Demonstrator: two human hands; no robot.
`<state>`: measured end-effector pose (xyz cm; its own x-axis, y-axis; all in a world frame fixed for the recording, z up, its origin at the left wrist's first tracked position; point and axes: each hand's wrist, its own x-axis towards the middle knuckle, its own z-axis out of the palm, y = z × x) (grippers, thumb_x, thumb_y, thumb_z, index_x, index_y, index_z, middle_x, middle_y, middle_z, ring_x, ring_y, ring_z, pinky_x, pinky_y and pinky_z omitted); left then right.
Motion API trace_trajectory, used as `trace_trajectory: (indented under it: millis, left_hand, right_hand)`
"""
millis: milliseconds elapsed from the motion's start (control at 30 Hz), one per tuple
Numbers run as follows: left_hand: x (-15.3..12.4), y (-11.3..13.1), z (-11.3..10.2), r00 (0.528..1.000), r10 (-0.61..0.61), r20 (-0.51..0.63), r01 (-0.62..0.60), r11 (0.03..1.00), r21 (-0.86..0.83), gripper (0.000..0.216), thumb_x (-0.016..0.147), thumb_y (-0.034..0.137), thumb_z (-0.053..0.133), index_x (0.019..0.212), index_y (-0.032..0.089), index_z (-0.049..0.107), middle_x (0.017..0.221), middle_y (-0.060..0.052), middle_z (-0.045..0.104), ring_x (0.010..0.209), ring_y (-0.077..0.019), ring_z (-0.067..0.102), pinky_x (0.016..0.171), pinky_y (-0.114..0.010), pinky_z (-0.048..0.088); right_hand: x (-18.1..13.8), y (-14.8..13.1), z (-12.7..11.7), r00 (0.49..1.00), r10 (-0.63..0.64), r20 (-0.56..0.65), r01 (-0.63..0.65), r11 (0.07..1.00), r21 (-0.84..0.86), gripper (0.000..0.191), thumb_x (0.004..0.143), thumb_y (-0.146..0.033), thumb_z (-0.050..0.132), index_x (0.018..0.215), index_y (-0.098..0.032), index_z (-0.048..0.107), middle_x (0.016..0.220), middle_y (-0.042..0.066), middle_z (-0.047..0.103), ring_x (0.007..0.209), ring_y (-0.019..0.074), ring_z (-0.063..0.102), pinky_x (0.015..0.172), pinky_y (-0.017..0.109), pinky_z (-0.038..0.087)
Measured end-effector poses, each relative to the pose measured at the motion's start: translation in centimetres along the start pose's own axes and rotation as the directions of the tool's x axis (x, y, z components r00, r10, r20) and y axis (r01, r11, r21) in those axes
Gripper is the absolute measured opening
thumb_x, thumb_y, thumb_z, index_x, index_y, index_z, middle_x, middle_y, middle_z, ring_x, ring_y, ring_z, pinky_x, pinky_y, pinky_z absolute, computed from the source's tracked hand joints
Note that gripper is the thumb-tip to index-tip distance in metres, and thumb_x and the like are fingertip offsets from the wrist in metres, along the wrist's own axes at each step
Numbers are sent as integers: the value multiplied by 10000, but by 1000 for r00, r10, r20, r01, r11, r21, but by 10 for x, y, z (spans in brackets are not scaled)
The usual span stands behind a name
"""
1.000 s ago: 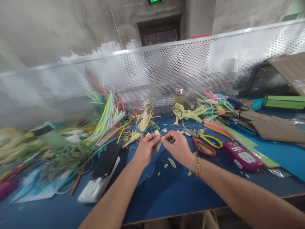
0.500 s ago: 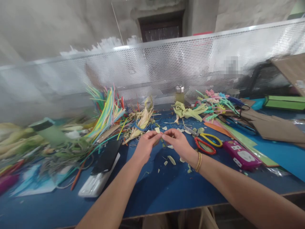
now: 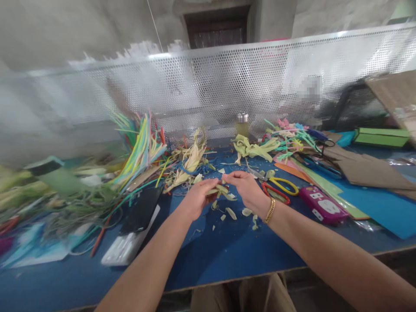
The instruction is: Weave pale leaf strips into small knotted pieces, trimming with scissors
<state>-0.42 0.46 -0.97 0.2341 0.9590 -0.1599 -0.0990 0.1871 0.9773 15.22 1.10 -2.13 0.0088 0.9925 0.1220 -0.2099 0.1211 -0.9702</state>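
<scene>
My left hand [image 3: 200, 196] is closed around pale green corn husk strips [image 3: 222, 190], which stick out past its fingers to the right. My right hand [image 3: 242, 185], with a gold bracelet [image 3: 270, 210] at the wrist, pinches close by the left fingertips. Whatever sits in that pinch is too small to make out. Cut husk scraps [image 3: 231, 213] lie below the hands on the blue table [image 3: 224, 260]. Beyond them rest a dried husk bundle [image 3: 194, 156] and a greener husk bunch [image 3: 255, 147]. Scissors [image 3: 284, 185] with red and yellow handles lie right of my right hand.
Colourful pipe cleaners [image 3: 143, 147] stand left of the husks. A black phone [image 3: 141, 210] lies on a white object at left. A magenta case [image 3: 321, 204], coloured paper [image 3: 373, 203] and cardboard [image 3: 367, 169] occupy the right. A perforated metal panel [image 3: 217, 86] runs along the back.
The husk strips now show beside my left fingers, where the hands hid most of them before. My right fingertips have lifted slightly away from the left ones. The view has shifted a little.
</scene>
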Motion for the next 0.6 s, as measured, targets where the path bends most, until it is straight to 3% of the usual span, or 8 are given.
trace_trajectory:
  millis: [167,267,300,367,433,467,533,600]
  left_hand:
    - [3,-3,0,1000,22,-12,-23,1000,-4,284,643,379,826,792,171,703,667,13,619,591,-84,511,540,-204,349]
    - [6,-5,-2,998,44,-42,-44,999,11,270,613,331,846,752,163,686,613,30,578,526,-65,460,485,-199,308]
    - [7,-5,-3,997,36,-61,-36,999,-4,269,611,320,846,759,163,685,632,24,596,537,-68,482,493,-197,328]
    - [8,-4,-6,995,7,-101,-13,998,-56,276,602,291,849,784,167,682,684,11,637,567,-75,531,520,-193,376]
    - [9,-2,-8,991,-25,-129,9,993,-122,283,590,252,852,793,171,672,706,14,652,584,-77,565,533,-189,407]
    - [9,-1,-8,990,-37,-137,16,988,-156,284,586,236,851,792,173,665,697,22,648,583,-79,576,524,-187,413]
    - [8,2,-9,988,-54,-147,21,976,-217,283,585,210,845,786,177,648,657,40,625,571,-85,591,497,-185,416]
    - [8,3,-9,987,-56,-148,17,968,-252,277,594,192,834,788,180,637,629,48,610,557,-93,600,473,-185,419]
  right_hand:
    - [3,4,2,1000,-3,-10,2,999,-52,333,621,-476,776,647,-161,671,686,19,664,710,147,573,752,307,442]
    - [9,-7,-11,993,-65,96,96,929,-357,329,791,-474,638,857,-161,718,853,60,710,801,172,620,768,309,464]
    - [10,-14,-20,987,-98,126,149,847,-510,324,844,-437,585,968,-168,714,935,76,714,853,180,633,790,311,468]
    - [11,-29,-42,975,-131,179,221,489,-844,316,844,-338,604,1093,-160,682,1108,129,682,1011,224,628,886,330,451]
    - [7,-41,-66,994,-81,69,72,38,-997,303,853,-268,567,1089,-115,678,1137,211,649,1089,308,609,909,393,440]
    - [4,-44,-77,998,-54,11,5,-113,-994,301,860,-228,532,1085,-85,672,1133,242,641,1105,330,604,904,406,440]
    - [-4,-45,-93,997,16,-70,-63,-262,-963,312,868,-213,487,1086,-71,658,1123,257,643,1097,344,612,872,409,451]
    - [-11,-41,-101,994,70,-83,-59,-296,-953,327,875,-226,461,1106,-76,637,1121,247,651,1072,339,626,840,396,459]
